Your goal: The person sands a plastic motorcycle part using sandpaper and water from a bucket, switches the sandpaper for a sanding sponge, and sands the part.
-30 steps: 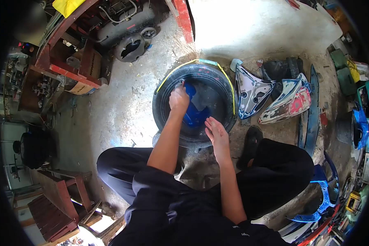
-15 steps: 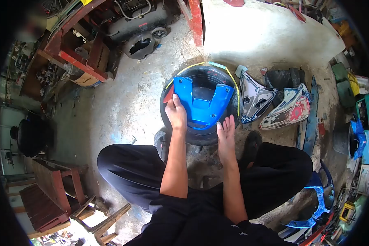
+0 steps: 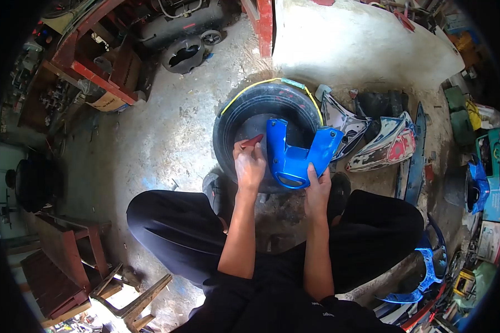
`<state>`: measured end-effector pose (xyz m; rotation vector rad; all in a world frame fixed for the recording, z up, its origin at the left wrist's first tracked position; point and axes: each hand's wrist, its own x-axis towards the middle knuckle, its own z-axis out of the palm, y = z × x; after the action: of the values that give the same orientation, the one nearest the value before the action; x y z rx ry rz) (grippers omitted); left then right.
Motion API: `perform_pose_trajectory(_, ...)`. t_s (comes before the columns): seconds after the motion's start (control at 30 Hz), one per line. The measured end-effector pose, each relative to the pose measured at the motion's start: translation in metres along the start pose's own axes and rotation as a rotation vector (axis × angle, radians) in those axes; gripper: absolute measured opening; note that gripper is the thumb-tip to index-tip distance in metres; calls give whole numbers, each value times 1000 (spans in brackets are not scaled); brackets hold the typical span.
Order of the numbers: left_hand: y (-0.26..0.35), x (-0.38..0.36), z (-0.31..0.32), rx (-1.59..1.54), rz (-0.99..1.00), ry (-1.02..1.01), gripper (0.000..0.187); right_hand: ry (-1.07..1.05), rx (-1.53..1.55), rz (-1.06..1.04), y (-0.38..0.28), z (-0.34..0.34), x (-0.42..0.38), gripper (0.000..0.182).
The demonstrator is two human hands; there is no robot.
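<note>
A glossy blue plastic motorcycle panel (image 3: 297, 162), shaped like a U with two arms, is tilted over a wide black bucket (image 3: 221, 145). My right hand (image 3: 318, 191) grips its lower right edge, thumb on the painted face. To the left of the panel, my left hand (image 3: 249, 165) is closed on a folded red sheet that looks like sandpaper (image 3: 253, 141). That hand is over the bucket, apart from the panel. A yellow handle (image 3: 250, 87) curves around the far rim of the bucket.
Sanded fairing pieces (image 3: 383, 145) lie right of the bucket, with a long dark strip (image 3: 415, 152) beyond them. Another blue frame-like part (image 3: 425, 277) sits at lower right. A wooden bench (image 3: 66, 261) stands at left, and a black round part (image 3: 183, 55) lies on the floor.
The blue panel has shifted right and passed from my left hand to my right, which has closed on its edge. My left hand has come away, holding the red sandpaper.
</note>
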<state>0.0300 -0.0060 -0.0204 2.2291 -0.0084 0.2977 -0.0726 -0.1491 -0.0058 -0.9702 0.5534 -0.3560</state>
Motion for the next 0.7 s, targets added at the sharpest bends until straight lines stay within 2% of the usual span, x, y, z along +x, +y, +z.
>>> perform_pose_trajectory(0.13,7,-9,-8,-84,15,-150,18,78,-144,-128,7,-6,1,30)
perform_pose_trajectory(0.17,9,-13,-7,-145,107,-147,17,130,-194,-154,10,-9,1,29)
perform_pose_trajectory(0.27,17,-25,-2,-126,130,-264,16,257,-256,-190,10,-9,-1,31)
perform_pose_trajectory(0.3,19,-29,2,-83,207,-267,16,325,-261,-198,10,-8,-1,35)
perform_pose_trajectory(0.37,22,-38,8,-64,213,-285,18,358,-283,-179,13,-11,2,37)
perform_pose_trajectory(0.57,32,-43,7,73,256,-328,33,456,-394,-144,21,-17,5,41)
perform_pose_trajectory(0.63,45,-44,-1,295,215,-465,46,482,-398,-129,23,-15,7,41)
perform_pose_trajectory(0.7,54,-53,-5,376,238,-422,51,485,-349,-202,25,-13,9,42)
